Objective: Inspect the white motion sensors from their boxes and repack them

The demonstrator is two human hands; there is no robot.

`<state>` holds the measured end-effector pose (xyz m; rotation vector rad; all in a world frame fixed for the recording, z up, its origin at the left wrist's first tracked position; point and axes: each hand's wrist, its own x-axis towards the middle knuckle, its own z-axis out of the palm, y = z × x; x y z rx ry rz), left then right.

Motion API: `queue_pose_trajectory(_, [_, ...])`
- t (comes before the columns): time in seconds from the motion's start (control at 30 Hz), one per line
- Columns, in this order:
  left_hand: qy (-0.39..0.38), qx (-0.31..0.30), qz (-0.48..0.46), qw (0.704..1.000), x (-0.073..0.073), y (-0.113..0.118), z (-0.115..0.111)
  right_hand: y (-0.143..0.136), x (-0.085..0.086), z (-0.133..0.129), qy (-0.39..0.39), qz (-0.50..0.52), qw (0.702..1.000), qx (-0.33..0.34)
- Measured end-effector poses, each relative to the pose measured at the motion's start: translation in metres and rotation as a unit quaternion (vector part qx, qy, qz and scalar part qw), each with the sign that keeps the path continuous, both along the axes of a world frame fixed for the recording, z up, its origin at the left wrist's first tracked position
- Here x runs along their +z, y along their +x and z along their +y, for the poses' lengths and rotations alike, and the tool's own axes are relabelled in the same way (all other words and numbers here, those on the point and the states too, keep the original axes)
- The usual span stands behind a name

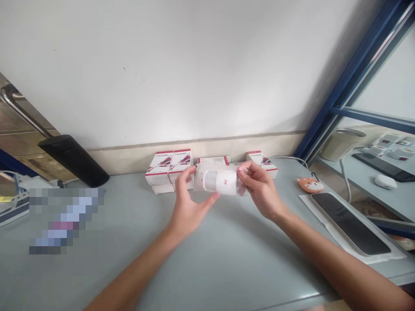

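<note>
A white device (226, 182) in a clear plastic bag hangs over the grey table, in front of small white and red boxes (160, 164). My right hand (259, 185) pinches the bunched end of the bag at its right side. Around the left side of the bag, my left hand (191, 205) has its thumb and fingers spread, with the thumb tip at the device's lower edge. Whether those fingers press on the bag is hard to tell. Another box (256, 157) stands behind my right hand.
A black cylinder (76, 160) leans at the back left, near a pixelated patch. On the right are an orange and white case (310, 184) and a dark phone-like slab (350, 222) on white paper. A blue-framed glass panel (366, 114) borders the right side.
</note>
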<state>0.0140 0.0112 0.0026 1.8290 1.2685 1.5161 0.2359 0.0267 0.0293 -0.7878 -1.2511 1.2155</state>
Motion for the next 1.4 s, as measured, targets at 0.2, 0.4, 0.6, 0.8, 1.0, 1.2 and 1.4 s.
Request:
queue_pose_trajectory(0.2, [0.199, -0.002, 0.329, 0.923, -0.008, 0.002, -0.009, -0.008, 0.000, -0.008, -0.060, -0.021, 0.994, 0.091])
queue_pose_trajectory(0.4, [0.181, 0.028, 0.364, 0.913, -0.016, -0.006, 0.000, -0.006, -0.002, -0.006, -0.004, -0.138, 0.986, 0.093])
queue_pose_trajectory(0.6, [0.176, 0.059, 0.341, 0.922, -0.018, -0.008, 0.002, -0.005, -0.010, -0.001, -0.007, -0.170, 0.980, 0.104])
queue_pose_trajectory(0.8, [0.162, -0.025, 0.272, 0.948, -0.007, -0.003, -0.001, -0.009, -0.010, -0.002, 0.059, -0.131, 0.989, 0.027])
queue_pose_trajectory(1.0, [0.103, -0.071, 0.285, 0.950, -0.012, -0.008, 0.001, -0.007, -0.016, -0.002, 0.110, -0.238, 0.964, -0.043])
queue_pose_trajectory(1.2, [0.203, -0.060, 0.360, 0.909, -0.015, -0.013, 0.008, -0.006, -0.021, 0.006, 0.005, -0.156, 0.988, 0.017])
queue_pose_trajectory(1.4, [-0.052, -0.139, 0.148, 0.978, -0.007, -0.005, 0.001, -0.008, -0.020, 0.001, 0.093, -0.199, 0.975, -0.042])
